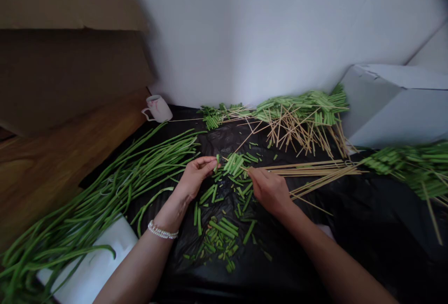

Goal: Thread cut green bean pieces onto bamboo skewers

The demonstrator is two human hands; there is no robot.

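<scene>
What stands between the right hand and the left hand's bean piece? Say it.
Cut bean pieces on the black plastic sheet lie between the right hand and the held piece in the left hand.

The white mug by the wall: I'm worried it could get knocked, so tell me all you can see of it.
The white mug, ceramic-looking with faint pinkish marks, stands upright at the far corner of the black plastic sheet, beside the white wall. Its loop handle points left. Its contents cannot be seen.
</scene>
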